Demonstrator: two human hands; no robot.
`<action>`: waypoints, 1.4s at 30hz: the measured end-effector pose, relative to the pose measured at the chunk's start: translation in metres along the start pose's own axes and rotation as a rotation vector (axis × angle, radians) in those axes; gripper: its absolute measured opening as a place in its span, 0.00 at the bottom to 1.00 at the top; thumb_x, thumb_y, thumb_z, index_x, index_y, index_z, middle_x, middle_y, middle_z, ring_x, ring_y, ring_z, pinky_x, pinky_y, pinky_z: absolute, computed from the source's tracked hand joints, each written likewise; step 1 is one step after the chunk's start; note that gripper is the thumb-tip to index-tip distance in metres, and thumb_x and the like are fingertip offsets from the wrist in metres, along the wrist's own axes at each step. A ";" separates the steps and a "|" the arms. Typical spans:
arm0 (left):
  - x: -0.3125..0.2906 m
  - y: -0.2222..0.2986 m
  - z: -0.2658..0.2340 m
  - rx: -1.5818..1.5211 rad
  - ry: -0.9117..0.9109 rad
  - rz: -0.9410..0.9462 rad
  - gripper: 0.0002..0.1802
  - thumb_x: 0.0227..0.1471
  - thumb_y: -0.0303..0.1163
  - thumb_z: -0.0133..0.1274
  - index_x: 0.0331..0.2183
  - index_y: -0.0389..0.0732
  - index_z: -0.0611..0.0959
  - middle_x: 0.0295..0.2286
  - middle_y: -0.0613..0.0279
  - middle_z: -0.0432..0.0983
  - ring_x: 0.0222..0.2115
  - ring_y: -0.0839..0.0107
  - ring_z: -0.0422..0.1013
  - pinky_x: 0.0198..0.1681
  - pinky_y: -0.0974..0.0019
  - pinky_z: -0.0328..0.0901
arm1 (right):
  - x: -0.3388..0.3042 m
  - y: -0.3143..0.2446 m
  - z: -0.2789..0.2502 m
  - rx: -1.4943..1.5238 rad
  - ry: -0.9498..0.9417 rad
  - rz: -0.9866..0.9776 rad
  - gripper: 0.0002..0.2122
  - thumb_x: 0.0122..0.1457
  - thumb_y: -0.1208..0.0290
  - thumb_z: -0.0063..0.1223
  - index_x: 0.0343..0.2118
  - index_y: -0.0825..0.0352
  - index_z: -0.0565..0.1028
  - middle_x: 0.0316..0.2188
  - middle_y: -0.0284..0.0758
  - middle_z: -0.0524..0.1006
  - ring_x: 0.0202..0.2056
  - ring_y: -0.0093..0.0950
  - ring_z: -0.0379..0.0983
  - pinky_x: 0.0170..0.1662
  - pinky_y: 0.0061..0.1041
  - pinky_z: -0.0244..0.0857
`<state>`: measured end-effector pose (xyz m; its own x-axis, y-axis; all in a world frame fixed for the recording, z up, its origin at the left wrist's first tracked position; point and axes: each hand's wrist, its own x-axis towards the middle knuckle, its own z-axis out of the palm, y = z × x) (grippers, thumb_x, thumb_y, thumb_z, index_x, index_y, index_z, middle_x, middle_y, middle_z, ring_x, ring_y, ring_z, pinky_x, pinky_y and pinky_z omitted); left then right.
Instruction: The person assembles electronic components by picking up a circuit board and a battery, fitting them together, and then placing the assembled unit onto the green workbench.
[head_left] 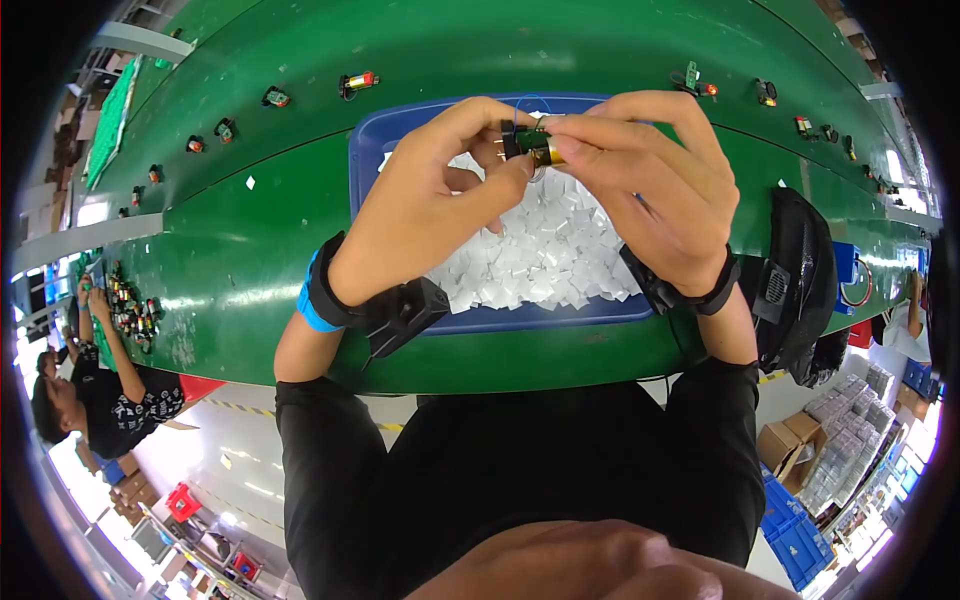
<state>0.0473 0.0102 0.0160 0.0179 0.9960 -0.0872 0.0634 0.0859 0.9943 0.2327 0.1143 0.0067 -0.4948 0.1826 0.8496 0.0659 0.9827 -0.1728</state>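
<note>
Above a blue plastic bin (560,319), both my hands hold one small electronic assembly (533,147). It has a black end piece with metal pins, a green circuit board and a yellow-and-dark cylinder; a thin blue wire loops up from it. My left hand (415,205) pinches the black end between thumb and fingers. At the other end, my right hand (660,180) is closed on the board and cylinder with thumb and fingertips. Part of the assembly is hidden behind my fingers. Many small white paper-like pieces (540,250) fill the bin below.
Similar assemblies (358,83) are spaced along the green table (260,270), with a cluster (133,308) at the left. A black bag (800,270) and a blue box (846,264) stand at the right. Another person (110,390) works at the far left.
</note>
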 end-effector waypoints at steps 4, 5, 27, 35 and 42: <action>-0.002 0.002 0.003 0.021 0.027 0.025 0.16 0.53 0.25 0.59 0.45 0.35 0.79 0.30 0.65 0.70 0.29 0.80 0.71 0.25 0.75 0.71 | -0.002 0.003 0.001 -0.003 -0.002 -0.015 0.11 0.33 0.80 0.65 0.25 0.66 0.82 0.31 0.30 0.83 0.34 0.28 0.77 0.31 0.21 0.72; -0.002 0.001 0.002 0.022 0.027 0.025 0.16 0.53 0.25 0.59 0.45 0.35 0.79 0.30 0.65 0.70 0.29 0.80 0.71 0.25 0.75 0.71 | -0.002 0.003 0.001 -0.003 -0.001 -0.015 0.11 0.33 0.80 0.65 0.25 0.66 0.82 0.31 0.30 0.83 0.34 0.28 0.77 0.31 0.21 0.72; 0.014 -0.015 0.007 0.022 0.222 0.487 0.19 0.50 0.21 0.63 0.45 0.33 0.81 0.40 0.56 0.79 0.35 0.74 0.78 0.32 0.74 0.76 | 0.000 -0.019 -0.013 0.556 -0.103 0.667 0.09 0.54 0.79 0.64 0.37 0.74 0.79 0.28 0.36 0.79 0.25 0.19 0.74 0.26 0.16 0.67; 0.002 -0.008 0.014 0.105 0.266 0.376 0.19 0.49 0.22 0.65 0.44 0.34 0.82 0.35 0.59 0.82 0.28 0.77 0.78 0.28 0.75 0.73 | -0.005 -0.015 -0.010 0.580 -0.090 0.658 0.08 0.58 0.79 0.60 0.40 0.75 0.80 0.28 0.37 0.79 0.23 0.19 0.74 0.23 0.15 0.65; 0.002 -0.006 0.013 0.451 0.336 0.550 0.17 0.47 0.22 0.66 0.42 0.35 0.83 0.31 0.61 0.83 0.23 0.80 0.76 0.24 0.77 0.69 | -0.005 -0.015 -0.010 0.654 -0.103 0.667 0.08 0.59 0.78 0.60 0.40 0.75 0.80 0.28 0.38 0.79 0.22 0.19 0.74 0.22 0.15 0.64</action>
<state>0.0597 0.0111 0.0090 -0.1342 0.8523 0.5055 0.5330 -0.3680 0.7619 0.2427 0.0984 0.0097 -0.6065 0.6677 0.4316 -0.1209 0.4591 -0.8801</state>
